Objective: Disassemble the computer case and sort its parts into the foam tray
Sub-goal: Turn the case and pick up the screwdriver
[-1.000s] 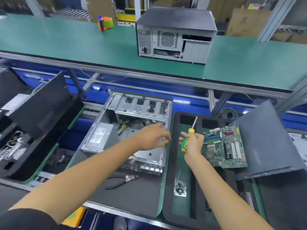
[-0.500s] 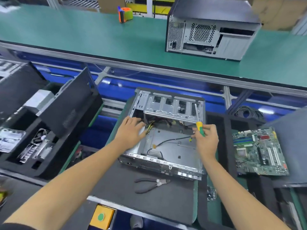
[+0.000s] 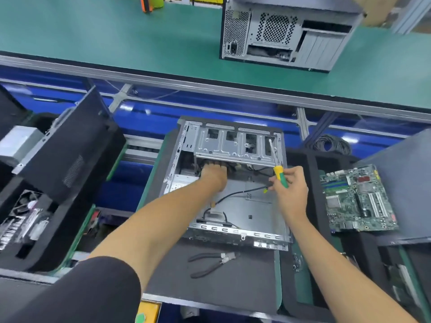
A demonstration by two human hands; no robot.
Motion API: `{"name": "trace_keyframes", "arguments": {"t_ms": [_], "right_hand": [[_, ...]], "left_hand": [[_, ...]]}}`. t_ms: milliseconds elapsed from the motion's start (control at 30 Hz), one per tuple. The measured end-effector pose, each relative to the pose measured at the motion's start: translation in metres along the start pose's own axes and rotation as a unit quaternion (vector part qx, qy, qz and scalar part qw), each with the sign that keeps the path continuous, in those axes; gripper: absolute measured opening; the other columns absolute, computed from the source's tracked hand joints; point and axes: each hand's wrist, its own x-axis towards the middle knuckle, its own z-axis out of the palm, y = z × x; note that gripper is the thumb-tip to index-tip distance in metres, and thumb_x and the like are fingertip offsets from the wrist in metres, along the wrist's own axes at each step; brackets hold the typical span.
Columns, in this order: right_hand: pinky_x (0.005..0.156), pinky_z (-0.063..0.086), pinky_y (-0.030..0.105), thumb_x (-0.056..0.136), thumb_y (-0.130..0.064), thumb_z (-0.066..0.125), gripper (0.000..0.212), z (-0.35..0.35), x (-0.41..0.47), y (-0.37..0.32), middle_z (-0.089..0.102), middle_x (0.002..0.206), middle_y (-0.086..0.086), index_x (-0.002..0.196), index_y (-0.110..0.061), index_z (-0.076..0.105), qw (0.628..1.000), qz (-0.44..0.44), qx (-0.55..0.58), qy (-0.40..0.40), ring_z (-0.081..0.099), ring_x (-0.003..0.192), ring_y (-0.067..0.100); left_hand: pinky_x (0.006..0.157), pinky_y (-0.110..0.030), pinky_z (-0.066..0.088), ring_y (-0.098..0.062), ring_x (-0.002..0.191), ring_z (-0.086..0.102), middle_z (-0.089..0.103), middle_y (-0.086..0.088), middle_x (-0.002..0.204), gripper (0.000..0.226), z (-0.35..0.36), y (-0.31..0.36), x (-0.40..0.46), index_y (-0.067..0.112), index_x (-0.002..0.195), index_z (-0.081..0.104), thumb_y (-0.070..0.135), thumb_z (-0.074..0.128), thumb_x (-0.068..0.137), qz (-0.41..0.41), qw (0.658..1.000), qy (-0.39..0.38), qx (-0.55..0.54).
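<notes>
An open grey metal computer case (image 3: 254, 213) lies on its side on a dark mat in front of me. My left hand (image 3: 213, 176) reaches deep into it under the drive cage (image 3: 233, 146); its fingertips are hidden among the cables there. My right hand (image 3: 290, 190) grips a yellow-green screwdriver (image 3: 279, 176) with the shaft pointing up over the cage, and its fingers also touch a black cable (image 3: 242, 192) that runs across the case floor. A green motherboard (image 3: 356, 199) lies in the black foam tray (image 3: 310, 164) on the right.
Black-handled pliers (image 3: 212, 262) lie on the mat in front of the case. A second, closed computer case (image 3: 286, 33) stands on the green bench behind. Another foam tray (image 3: 25, 248) with parts and a black side panel (image 3: 67, 145) is at left. A grey panel (image 3: 403, 173) leans at right.
My left hand has moved from the case's left edge deeper in under the drive cage. My right hand, with the screwdriver, has come from over the tray to the cable inside the case.
</notes>
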Motion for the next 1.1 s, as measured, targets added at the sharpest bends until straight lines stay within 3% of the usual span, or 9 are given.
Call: {"name": "trace_keyframes", "arguments": {"t_ms": [133,267,333,500,633,800,933,1033,1100], "right_hand": [[0.063,0.064,0.042,0.084,-0.028,0.069,0.021,0.002,0.001,0.002,0.075,0.09,-0.005,0.092,-0.033,0.05,1.0,0.001,0.002,-0.006,0.075,0.074,0.017],[0.062,0.064,0.043,0.089,-0.012,0.07,0.024,0.003,0.002,0.004,0.074,0.092,-0.002,0.095,-0.024,0.05,1.0,0.0,0.014,-0.005,0.076,0.082,0.017],[0.061,0.064,0.042,0.089,-0.013,0.069,0.022,0.003,0.002,0.003,0.074,0.092,-0.001,0.096,-0.022,0.05,1.0,-0.003,0.016,-0.005,0.076,0.083,0.016],[0.061,0.064,0.04,0.088,-0.016,0.068,0.02,0.003,0.002,0.002,0.074,0.088,0.0,0.095,-0.021,0.05,1.0,-0.001,0.016,-0.001,0.075,0.075,0.018],[0.059,0.062,0.033,0.085,-0.022,0.065,0.017,0.003,0.001,-0.001,0.075,0.085,-0.001,0.094,-0.022,0.05,1.0,-0.004,0.022,0.002,0.074,0.068,0.02],[0.055,0.054,0.021,0.088,-0.012,0.068,0.021,0.004,0.001,-0.002,0.075,0.083,-0.001,0.091,-0.023,0.05,1.0,-0.002,0.026,0.007,0.072,0.062,0.022],[0.055,0.055,0.021,0.091,-0.008,0.07,0.024,0.004,0.002,-0.002,0.074,0.085,-0.002,0.093,-0.019,0.049,1.0,0.008,0.024,0.008,0.073,0.065,0.019],[0.055,0.056,0.022,0.091,-0.007,0.07,0.023,0.004,0.003,-0.002,0.074,0.086,-0.002,0.094,-0.017,0.05,1.0,0.009,0.024,0.007,0.073,0.065,0.019],[0.055,0.056,0.023,0.091,-0.007,0.07,0.023,0.004,0.003,-0.002,0.074,0.086,-0.002,0.094,-0.017,0.05,1.0,0.008,0.028,0.006,0.073,0.066,0.019]], "left_hand": [[0.11,-0.04,0.043,-0.031,0.128,0.058,0.06,-0.009,0.142,0.036,0.002,-0.006,0.023,0.011,0.139,0.058,0.019,0.054,0.103,-0.022,0.998,-0.045,-0.047],[0.116,-0.044,0.036,-0.031,0.13,0.056,0.06,-0.01,0.141,0.036,0.0,-0.009,0.033,0.012,0.135,0.061,0.029,0.047,0.107,-0.038,0.994,-0.046,-0.094],[0.116,-0.046,0.036,-0.031,0.129,0.055,0.06,-0.011,0.139,0.038,-0.004,-0.008,0.031,0.01,0.133,0.061,0.035,0.05,0.106,-0.027,0.992,-0.051,-0.112],[0.114,-0.047,0.041,-0.029,0.125,0.058,0.06,-0.003,0.131,0.052,-0.007,-0.004,0.026,0.017,0.137,0.053,0.034,0.074,0.092,0.057,0.985,-0.076,-0.144],[0.111,-0.042,0.044,-0.032,0.132,0.052,0.047,-0.008,0.153,0.086,-0.01,-0.014,0.02,0.012,0.154,0.034,0.03,0.083,0.086,0.124,0.968,-0.089,-0.201],[0.118,-0.043,0.035,-0.032,0.144,0.04,0.035,-0.009,0.162,0.102,-0.016,-0.037,0.015,0.012,0.159,0.021,0.04,0.083,0.084,0.175,0.956,-0.121,-0.204],[0.118,-0.046,0.036,-0.029,0.143,0.043,0.04,-0.008,0.16,0.094,-0.023,-0.048,0.011,0.016,0.156,0.023,0.052,0.076,0.086,0.196,0.943,-0.169,-0.208],[0.108,-0.041,0.043,-0.023,0.125,0.057,0.058,-0.01,0.143,0.081,-0.023,-0.051,0.008,0.014,0.146,0.025,0.049,0.072,0.091,0.199,0.934,-0.182,-0.235],[0.104,-0.04,0.042,-0.027,0.126,0.052,0.054,-0.012,0.144,0.078,-0.022,-0.054,0.006,0.018,0.145,0.023,0.043,0.075,0.092,0.206,0.93,-0.19,-0.238]]}}
